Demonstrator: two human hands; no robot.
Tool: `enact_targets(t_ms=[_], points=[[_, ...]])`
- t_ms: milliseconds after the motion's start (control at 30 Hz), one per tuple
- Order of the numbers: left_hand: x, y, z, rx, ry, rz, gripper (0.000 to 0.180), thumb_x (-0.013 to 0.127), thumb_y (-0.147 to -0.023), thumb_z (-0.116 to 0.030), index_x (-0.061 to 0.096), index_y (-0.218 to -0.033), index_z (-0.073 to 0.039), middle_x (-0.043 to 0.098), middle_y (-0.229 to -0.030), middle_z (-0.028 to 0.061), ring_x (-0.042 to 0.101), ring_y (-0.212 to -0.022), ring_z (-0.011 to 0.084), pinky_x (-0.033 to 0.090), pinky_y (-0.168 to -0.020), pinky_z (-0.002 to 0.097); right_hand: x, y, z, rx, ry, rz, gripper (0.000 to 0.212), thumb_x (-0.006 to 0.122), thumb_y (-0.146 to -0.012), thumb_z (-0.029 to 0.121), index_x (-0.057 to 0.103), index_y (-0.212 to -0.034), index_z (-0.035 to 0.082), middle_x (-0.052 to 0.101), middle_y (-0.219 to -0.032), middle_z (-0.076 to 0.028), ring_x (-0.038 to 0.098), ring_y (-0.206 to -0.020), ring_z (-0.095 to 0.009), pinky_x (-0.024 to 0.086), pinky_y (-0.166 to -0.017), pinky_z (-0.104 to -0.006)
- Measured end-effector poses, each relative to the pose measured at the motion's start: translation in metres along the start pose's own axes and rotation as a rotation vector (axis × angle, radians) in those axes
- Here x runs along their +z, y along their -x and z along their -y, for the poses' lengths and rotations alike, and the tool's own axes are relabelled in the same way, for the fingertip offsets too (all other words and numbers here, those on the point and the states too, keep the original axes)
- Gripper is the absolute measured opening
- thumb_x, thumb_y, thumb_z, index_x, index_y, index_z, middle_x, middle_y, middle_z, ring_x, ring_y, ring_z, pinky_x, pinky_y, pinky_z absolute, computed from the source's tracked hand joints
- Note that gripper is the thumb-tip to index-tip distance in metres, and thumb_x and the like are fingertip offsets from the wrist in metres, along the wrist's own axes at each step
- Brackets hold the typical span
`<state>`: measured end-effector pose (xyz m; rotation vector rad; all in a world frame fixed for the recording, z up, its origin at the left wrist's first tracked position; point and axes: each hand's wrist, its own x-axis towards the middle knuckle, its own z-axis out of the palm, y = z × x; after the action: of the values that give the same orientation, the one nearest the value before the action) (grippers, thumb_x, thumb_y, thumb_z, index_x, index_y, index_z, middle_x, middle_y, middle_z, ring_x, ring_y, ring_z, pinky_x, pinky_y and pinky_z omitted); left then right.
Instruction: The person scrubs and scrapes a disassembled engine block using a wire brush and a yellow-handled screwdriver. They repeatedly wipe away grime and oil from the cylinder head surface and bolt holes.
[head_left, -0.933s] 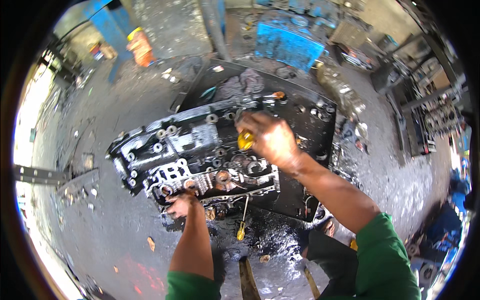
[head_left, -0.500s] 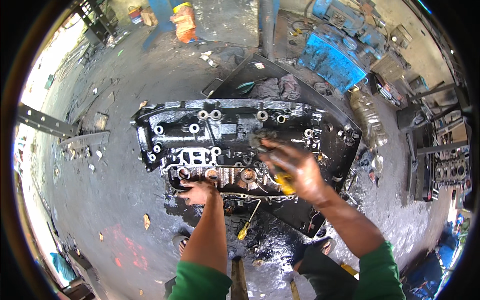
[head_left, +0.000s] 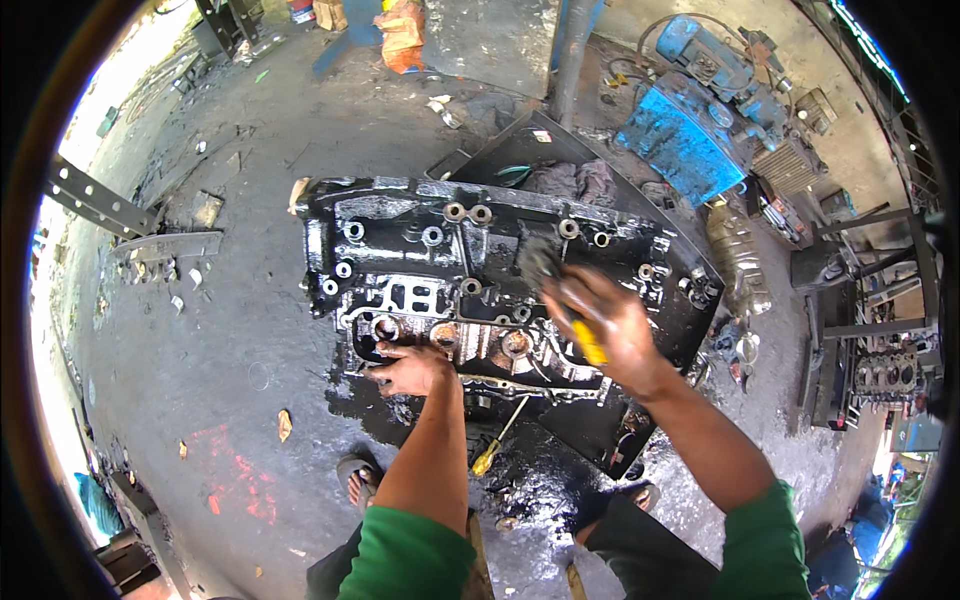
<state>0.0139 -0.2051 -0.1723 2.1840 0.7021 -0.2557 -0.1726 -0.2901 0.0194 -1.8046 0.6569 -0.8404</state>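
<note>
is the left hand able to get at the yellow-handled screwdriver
Probably yes: the screwdriver shows uncovered just right of the left forearm, though the left hand, resting on the engine part, would have to lift off first.

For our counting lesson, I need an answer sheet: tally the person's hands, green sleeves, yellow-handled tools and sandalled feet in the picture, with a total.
Hands: 2 (left hand, right hand)
Green sleeves: 2 (left sleeve, right sleeve)
Yellow-handled tools: 2 (gripped tool, screwdriver)
Sandalled feet: 2 (left foot, right foot)
Total: 8
</note>
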Motion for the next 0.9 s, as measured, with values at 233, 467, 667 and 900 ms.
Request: enact_targets(t_ms=[233,467,667,900], points=[[0.003,-0.002,0.0,0.001,-0.016,-0.044,0.075,0.035,-0.099,-0.063,0.029,-0.151,-0.009,0.041,-0.128,0.0326,0.055,-0.114,0.0522,0.052,-0.092,0.0577,0.013,0.014,0.008,0.066,0.43,-0.369,0.021,0.07,-0.093,0.015,0.07,-0.11,0.003,0.071,-0.099,-0.009,0.068,-0.086,-0.015,0.056,-0.071,-0.0285],[-0.001,0.002,-0.004,0.001,-0.004,-0.026,0.074,0.033,-0.1,-0.061,0.026,-0.152,-0.009,0.042,-0.123,0.0327,0.056,-0.11,0.0535,0.053,-0.088,0.0591,-0.04,0.233,-0.051,0.405,-0.02,-1.001,0.026,0.067,-0.095,0.014,0.06,-0.118,0.005,0.066,-0.101,-0.004,0.067,-0.086,-0.017,0.059,-0.066,-0.0297],[-0.002,0.003,-0.005,0.009,-0.05,-0.043,0.073,0.032,-0.1,-0.06,0.026,-0.151,-0.009,0.043,-0.123,0.0325,0.056,-0.11,0.0537,0.052,-0.088,0.0601,-0.009,0.332,-0.233,0.954,-0.526,-1.123,0.029,0.069,-0.09,0.011,0.058,-0.117,0.013,0.065,-0.1,-0.004,0.067,-0.075,-0.022,0.057,-0.057,-0.0351],[-0.003,0.008,-0.009,-0.006,-0.068,-0.059,0.071,0.033,-0.1,-0.06,0.027,-0.15,-0.01,0.043,-0.121,0.0327,0.058,-0.108,0.0526,0.052,-0.086,0.0604,0.065,0.3,-0.311,1.02,-0.607,-0.887,0.02,0.071,-0.087,0.002,0.063,-0.105,0.005,0.068,-0.096,-0.008,0.067,-0.078,-0.018,0.061,-0.066,-0.035]])
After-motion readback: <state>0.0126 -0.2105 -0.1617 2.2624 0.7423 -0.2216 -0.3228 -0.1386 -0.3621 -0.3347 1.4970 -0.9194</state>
